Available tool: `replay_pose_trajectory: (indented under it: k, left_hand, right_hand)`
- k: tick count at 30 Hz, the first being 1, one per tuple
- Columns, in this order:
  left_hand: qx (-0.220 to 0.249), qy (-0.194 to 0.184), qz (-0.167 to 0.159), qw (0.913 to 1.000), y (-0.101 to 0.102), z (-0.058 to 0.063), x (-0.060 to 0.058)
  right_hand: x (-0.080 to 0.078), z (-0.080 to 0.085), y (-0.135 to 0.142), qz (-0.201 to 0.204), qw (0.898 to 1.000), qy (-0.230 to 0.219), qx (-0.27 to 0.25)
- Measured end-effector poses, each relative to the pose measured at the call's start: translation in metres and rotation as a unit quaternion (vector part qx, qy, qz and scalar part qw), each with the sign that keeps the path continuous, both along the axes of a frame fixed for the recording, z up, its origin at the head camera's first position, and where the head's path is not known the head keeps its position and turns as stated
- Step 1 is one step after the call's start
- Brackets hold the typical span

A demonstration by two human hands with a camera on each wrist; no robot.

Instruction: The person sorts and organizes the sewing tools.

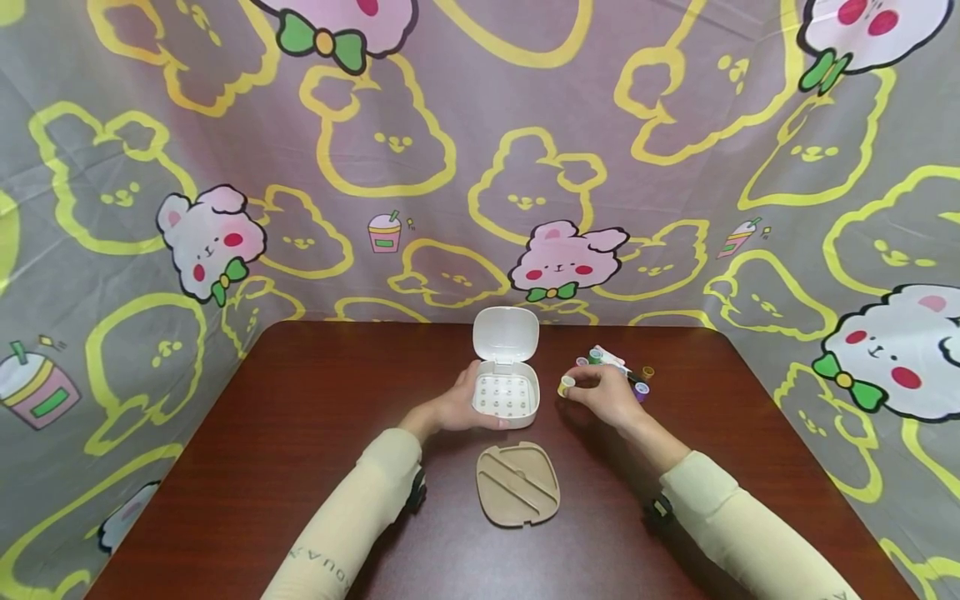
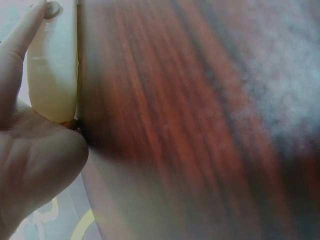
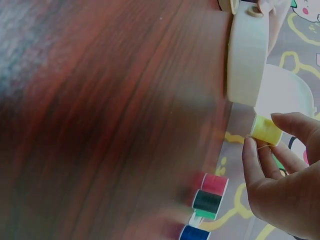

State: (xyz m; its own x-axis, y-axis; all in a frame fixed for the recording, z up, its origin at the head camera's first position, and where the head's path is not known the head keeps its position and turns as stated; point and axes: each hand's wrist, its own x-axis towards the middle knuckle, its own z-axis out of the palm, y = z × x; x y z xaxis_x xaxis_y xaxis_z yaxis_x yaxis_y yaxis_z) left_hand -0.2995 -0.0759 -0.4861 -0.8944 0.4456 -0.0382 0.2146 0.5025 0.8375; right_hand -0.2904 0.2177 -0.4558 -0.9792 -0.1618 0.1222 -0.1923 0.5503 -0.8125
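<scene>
A white sewing box (image 1: 506,398) stands on the table with its lid (image 1: 506,333) raised; rows of small pegs fill its floor. My left hand (image 1: 455,402) holds the box from its left side, the thumb lying along the front wall by the round catch (image 2: 52,9). Just right of the box, my right hand (image 1: 609,398) pinches a spool of yellow thread (image 3: 267,130) between thumb and fingertips. A loose thread end hangs from the spool. Past that hand lie more spools, among them a red one (image 3: 215,184), a dark green one (image 3: 207,201) and a blue one (image 3: 194,233).
A tan insert (image 1: 519,485) with diagonal grooves lies on the brown table (image 1: 337,392) in front of the box. Behind the right hand sits a small yellow-brown spool (image 1: 648,372) near some white slender items (image 1: 609,357). A patterned cloth (image 1: 435,167) hangs around the table.
</scene>
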Motion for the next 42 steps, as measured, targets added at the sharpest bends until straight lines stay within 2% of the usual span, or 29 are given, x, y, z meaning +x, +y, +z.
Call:
replay_pose_trajectory:
  k: [12,22,42]
  left_hand:
    - [0.002,0.001,0.002,1.0000,0.000,0.002,0.001]
    - [0.004,-0.006,0.005,1.0000,0.000,0.003,0.003]
    - [0.003,0.009,0.002,1.0000,0.001,0.002,0.002]
  right_hand:
    - [-0.003,0.002,-0.004,0.008,1.000,0.005,-0.013]
    - [-0.003,0.004,-0.011,0.026,0.999,0.028,-0.030]
    - [-0.008,0.008,-0.025,0.024,0.999,0.032,-0.037]
